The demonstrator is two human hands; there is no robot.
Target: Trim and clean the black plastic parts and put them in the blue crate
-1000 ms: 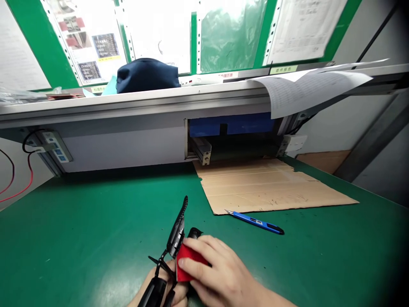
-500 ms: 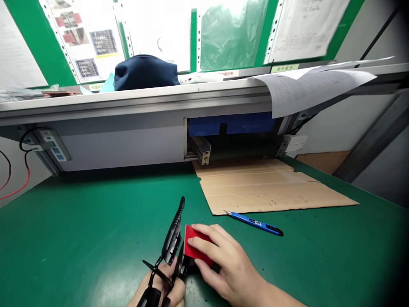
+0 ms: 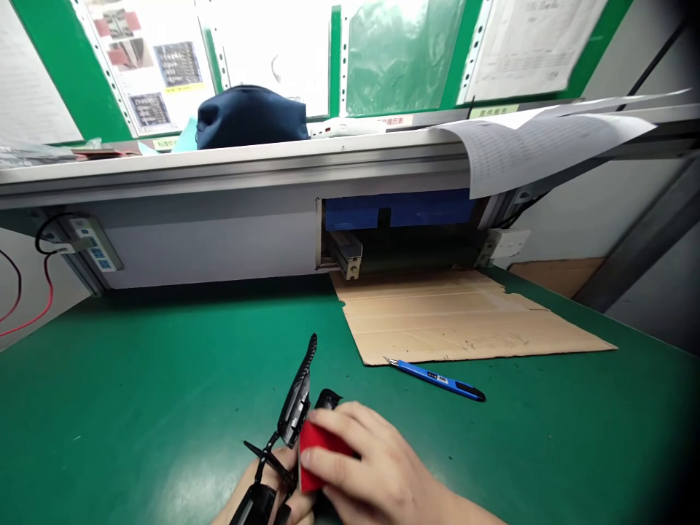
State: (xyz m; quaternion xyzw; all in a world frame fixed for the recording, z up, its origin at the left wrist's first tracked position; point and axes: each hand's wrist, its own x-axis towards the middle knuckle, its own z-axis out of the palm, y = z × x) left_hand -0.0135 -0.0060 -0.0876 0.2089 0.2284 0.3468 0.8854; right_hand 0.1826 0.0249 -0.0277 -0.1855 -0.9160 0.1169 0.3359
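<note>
Fingers of the right hand [image 3: 372,474] had drawn back toward the body since half a second before: the red pad [image 3: 317,453] that had stood a little out from the black plastic part [image 3: 292,419], its flat face showing, was now pressed against that part again, low on its near side, much as it had been a second before. That out-and-back suggested a rubbing or wiping stroke along the part, repeated, not a single placing. The left hand [image 3: 284,496] sat under and behind the part, mostly cut off by the bottom edge of the view, its fingers closed round the lower end. The right hand pinched the pad between thumb and fingertips.

The part was a long, thin, glossy black moulding, curved, with a serrated or ribbed upper edge and slim spurs sticking out near its base; it rose tilted from the hands, tip pointing away. The pad looked matte, soft and block-like.

Beyond the part's tip lay a flat, creased sheet of brown cardboard [image 3: 464,317] on the smooth green mat [image 3: 136,394]. A slim blue utility knife [image 3: 434,379] lay to the right of the part, just at the cardboard's near edge, well apart from both hands.
</note>
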